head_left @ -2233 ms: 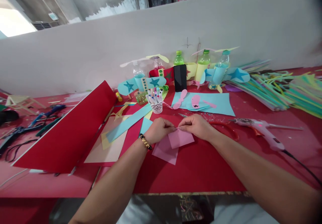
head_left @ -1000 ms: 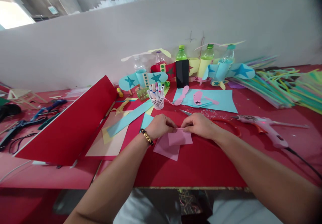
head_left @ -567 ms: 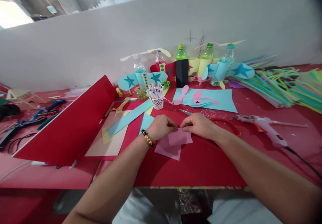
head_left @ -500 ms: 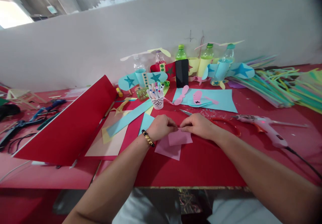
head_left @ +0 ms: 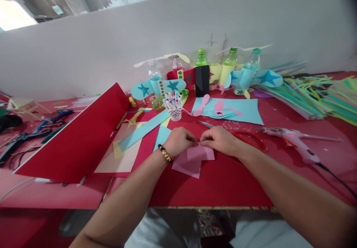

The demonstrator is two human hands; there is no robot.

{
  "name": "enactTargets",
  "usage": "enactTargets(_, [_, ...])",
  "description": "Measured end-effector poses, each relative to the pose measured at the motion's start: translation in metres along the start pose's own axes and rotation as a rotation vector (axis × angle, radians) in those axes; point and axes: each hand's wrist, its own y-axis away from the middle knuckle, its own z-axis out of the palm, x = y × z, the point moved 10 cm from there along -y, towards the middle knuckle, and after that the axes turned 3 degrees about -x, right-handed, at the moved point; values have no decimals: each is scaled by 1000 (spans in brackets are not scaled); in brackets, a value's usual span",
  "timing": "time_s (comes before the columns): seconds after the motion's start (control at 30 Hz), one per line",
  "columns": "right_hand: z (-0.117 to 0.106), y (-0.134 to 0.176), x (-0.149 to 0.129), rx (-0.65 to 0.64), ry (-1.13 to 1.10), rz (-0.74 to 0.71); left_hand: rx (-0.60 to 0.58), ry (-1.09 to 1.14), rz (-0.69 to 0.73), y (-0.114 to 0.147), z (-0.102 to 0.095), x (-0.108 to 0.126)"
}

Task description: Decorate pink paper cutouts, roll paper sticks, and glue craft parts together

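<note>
Both my hands meet over the red work surface, fingers pinched at the upper edge of a small pink paper piece [head_left: 201, 153]. My left hand [head_left: 180, 141], with a beaded bracelet at the wrist, grips the paper near its upper left corner. From the other side, my right hand [head_left: 220, 140] pinches the same edge, its fingertips close to the left ones. A second pink sheet [head_left: 187, 167] lies flat under the held piece, partly covered by it. Scissors with red-orange handles [head_left: 260, 142] lie partly hidden behind my right hand.
A patterned cup of markers [head_left: 175, 113] stands just beyond my hands. On the right lies a pink glue gun [head_left: 297, 140] with its cord. Blue card [head_left: 245, 110] holds pink cutouts. Bottle airplanes [head_left: 252, 71] and a phone [head_left: 202, 81] stand along the wall. A red board [head_left: 83, 136] leans at left.
The pink paper piece has shifted very slightly to the right between my fingers. Otherwise my hands and the things on the table look the same.
</note>
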Motion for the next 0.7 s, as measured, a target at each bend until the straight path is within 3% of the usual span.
enactTargets(0.2, [3,0,-1,-21,-56,1,-45,56,-15,1,4,-2])
enactTargets(0.7, [1,-1,2,-31,-46,-8,-55,-43,-11,5,4,6])
